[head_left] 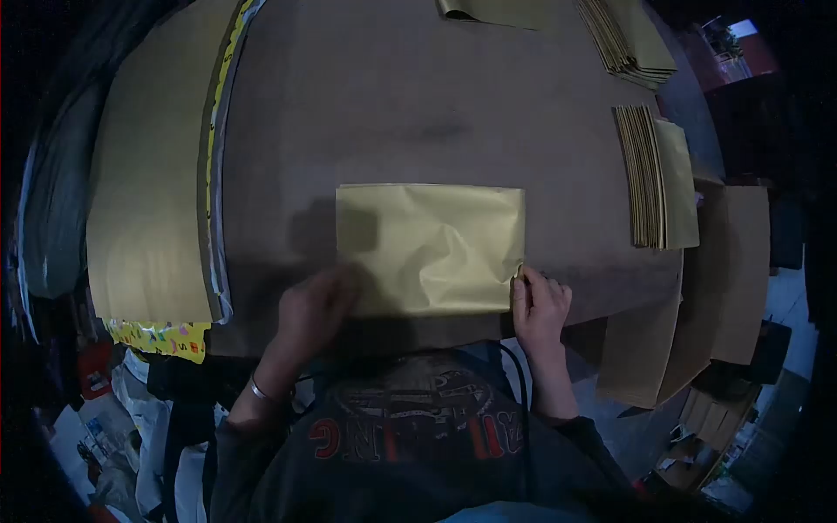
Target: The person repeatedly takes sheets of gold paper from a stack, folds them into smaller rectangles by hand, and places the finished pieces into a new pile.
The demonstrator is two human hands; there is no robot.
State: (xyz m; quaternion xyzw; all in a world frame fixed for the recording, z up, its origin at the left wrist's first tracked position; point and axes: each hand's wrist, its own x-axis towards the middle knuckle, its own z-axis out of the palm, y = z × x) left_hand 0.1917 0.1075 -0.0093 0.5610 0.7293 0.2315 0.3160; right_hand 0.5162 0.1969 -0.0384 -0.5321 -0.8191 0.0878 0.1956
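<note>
In front of me on the table lies a folded sheet of gold paper, creased across its middle and right side. My right hand pinches its right edge near the lower corner between thumb and fingers. At the lower left corner is my left hand, its fingers curled closed and slightly blurred. Whether those fingers grip the paper is hidden. A shadow falls over the left part of the sheet.
A brown-covered table spreads ahead. Large gold sheets lie at the left, with yellow patterned paper beneath. Stacked folded gold pieces stand along the right edge, another stack behind. An open cardboard box is at right.
</note>
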